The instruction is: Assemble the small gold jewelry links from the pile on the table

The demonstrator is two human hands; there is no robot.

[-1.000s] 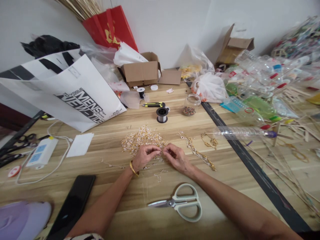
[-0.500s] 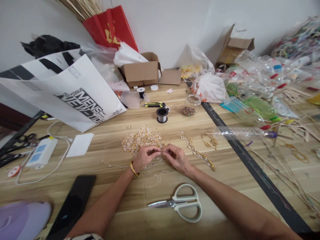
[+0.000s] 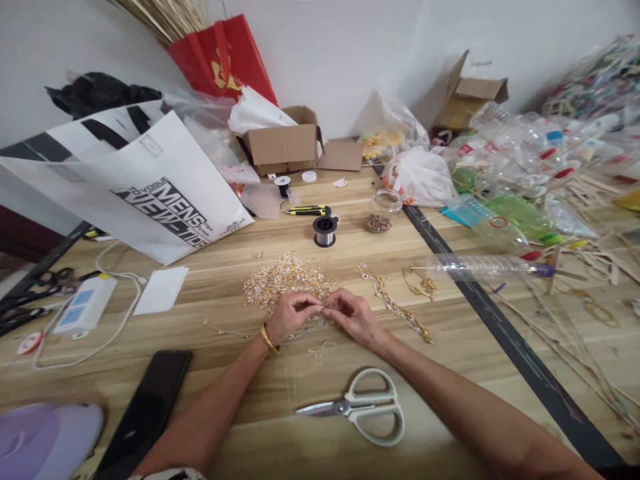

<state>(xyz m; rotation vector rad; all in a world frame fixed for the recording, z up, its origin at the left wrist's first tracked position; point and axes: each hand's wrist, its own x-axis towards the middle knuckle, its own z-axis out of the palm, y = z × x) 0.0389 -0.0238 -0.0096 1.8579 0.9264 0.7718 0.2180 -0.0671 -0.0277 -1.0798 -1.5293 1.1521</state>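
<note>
My left hand (image 3: 291, 315) and my right hand (image 3: 356, 320) meet fingertip to fingertip at the near edge of a pile of small gold and clear beads (image 3: 280, 277). Both are closed in a pinch; what sits between the fingertips is too small to make out. A gold bangle (image 3: 269, 339) circles my left wrist. Under and beside the hands lies a thin beaded strand (image 3: 235, 331), with a short loose piece (image 3: 320, 350) nearer me. Gold beaded chains (image 3: 395, 303) rest right of my right hand. White-handled scissors (image 3: 370, 407) lie between my forearms, blades pointing left.
Beyond the beads stand a wire spool (image 3: 325, 232), a utility knife (image 3: 309, 211) and a glass jar of beads (image 3: 384, 212). A phone (image 3: 145, 407) and power strip (image 3: 84, 305) are left, near a white paper bag (image 3: 165, 193). Plastic bottles (image 3: 520, 213) crowd the right.
The pinched fingertips have shifted very slightly and sit closer together. The view has moved a tiny bit; everything on the table stays in place.
</note>
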